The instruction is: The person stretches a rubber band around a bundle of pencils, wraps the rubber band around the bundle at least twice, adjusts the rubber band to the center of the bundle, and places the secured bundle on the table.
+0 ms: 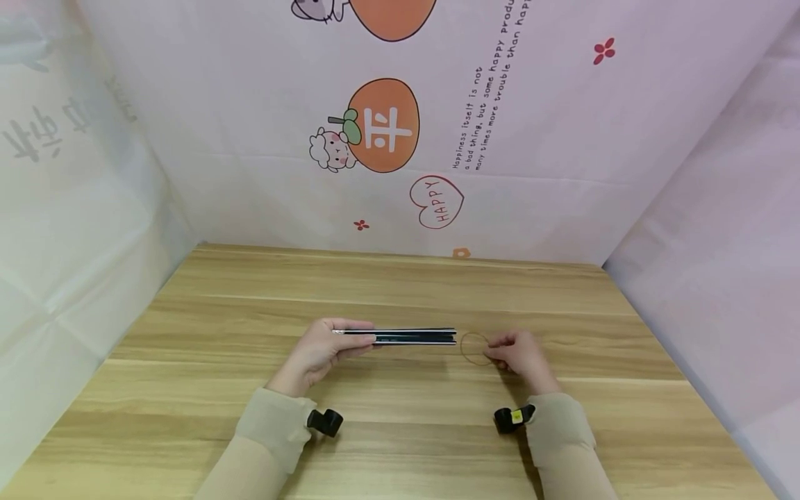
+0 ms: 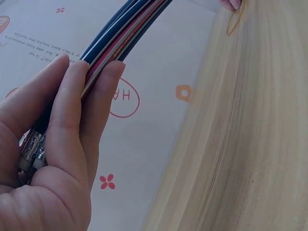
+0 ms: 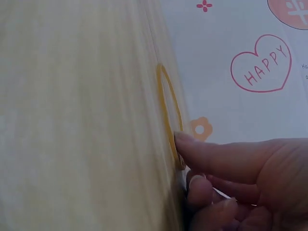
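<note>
My left hand (image 1: pixel 323 351) grips a bundle of pencils (image 1: pixel 415 337) near its eraser end, and the bundle points to the right. In the left wrist view the pencils (image 2: pixel 126 30) are dark blue and red with pale stripes, and metal ferrules (image 2: pixel 32 146) show by the palm. Between thumb and fingertips, my right hand (image 1: pixel 517 354) pinches a thin yellow-brown rubber band (image 1: pixel 463 347). The band hangs as an open loop just right of the pencils' free ends, apart from them. Close up in the right wrist view, the rubber band (image 3: pixel 165 103) looks like a narrow oval.
A wood-grain table (image 1: pixel 400 444) lies under both hands. Behind it rises a pale printed cloth (image 1: pixel 531 208) with fruit drawings and lettering, and similar cloth hangs at both sides. Each wrist carries a small black camera (image 1: pixel 325 421).
</note>
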A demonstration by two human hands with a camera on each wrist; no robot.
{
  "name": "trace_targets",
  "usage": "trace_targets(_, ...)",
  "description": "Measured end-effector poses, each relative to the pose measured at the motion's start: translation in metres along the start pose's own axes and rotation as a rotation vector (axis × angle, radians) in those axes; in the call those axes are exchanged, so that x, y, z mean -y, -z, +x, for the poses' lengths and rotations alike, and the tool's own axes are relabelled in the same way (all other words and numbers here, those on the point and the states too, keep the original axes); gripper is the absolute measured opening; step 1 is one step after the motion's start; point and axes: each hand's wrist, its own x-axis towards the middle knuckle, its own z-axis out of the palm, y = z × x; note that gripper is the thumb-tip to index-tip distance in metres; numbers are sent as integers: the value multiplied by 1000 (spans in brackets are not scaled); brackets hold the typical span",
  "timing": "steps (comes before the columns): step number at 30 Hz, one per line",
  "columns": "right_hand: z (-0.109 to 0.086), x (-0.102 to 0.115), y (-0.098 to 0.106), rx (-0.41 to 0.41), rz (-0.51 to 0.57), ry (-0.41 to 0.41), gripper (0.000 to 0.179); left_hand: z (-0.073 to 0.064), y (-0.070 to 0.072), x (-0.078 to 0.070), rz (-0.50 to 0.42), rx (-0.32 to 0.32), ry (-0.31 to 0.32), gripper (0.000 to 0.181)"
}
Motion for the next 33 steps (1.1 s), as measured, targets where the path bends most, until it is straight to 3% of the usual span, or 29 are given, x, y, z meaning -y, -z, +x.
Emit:
trace_targets(6,-2,3,1,-13,-40,-39,28,0,-1,0,-2,0,1,44)
trace_targets(13,-4,2,5,1,-147,-19,18,1,-1,0,-10,1,1,45)
trace_targets(17,-4,3,7,27,-119,-1,20,0,0,0,-11,1,-3,44)
trace_targets(21,-3,6,10,52,51,22,27,-1,0,-1,-12,5,-6,42)
trace_targets(26,-2,7,14,154,391,91,34,-1,0,-2,-20,3,-8,42)
trace_targets(32,-2,11,15,281,781,106,13,0,1,-2,-28,-17,-5,43)
trace_targets(33,-2,11,15,308,834,117,16,0,1,-2,-30,-20,-5,43)
